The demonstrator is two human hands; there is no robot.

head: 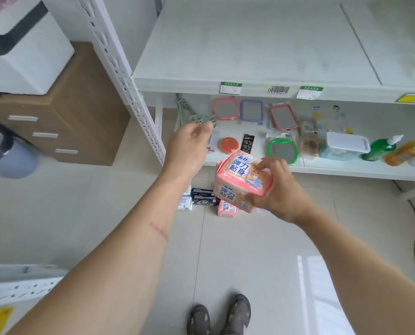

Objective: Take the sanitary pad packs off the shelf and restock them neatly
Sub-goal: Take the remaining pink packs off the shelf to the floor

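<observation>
Gripping 2 pink printed packs (242, 180)

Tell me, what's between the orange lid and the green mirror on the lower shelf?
In the head view, a black card lies between the orange lid and the green mirror.

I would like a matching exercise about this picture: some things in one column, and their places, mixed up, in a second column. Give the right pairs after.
Things:
1. pink packs
2. black packs
3. green-framed mirror
4. price tags

Places:
a. on the floor under the shelves
b. on the front edge of the upper shelf
c. gripped in the right hand
d. lying on the lower shelf

Pairs: 1-c, 2-a, 3-d, 4-b
</observation>
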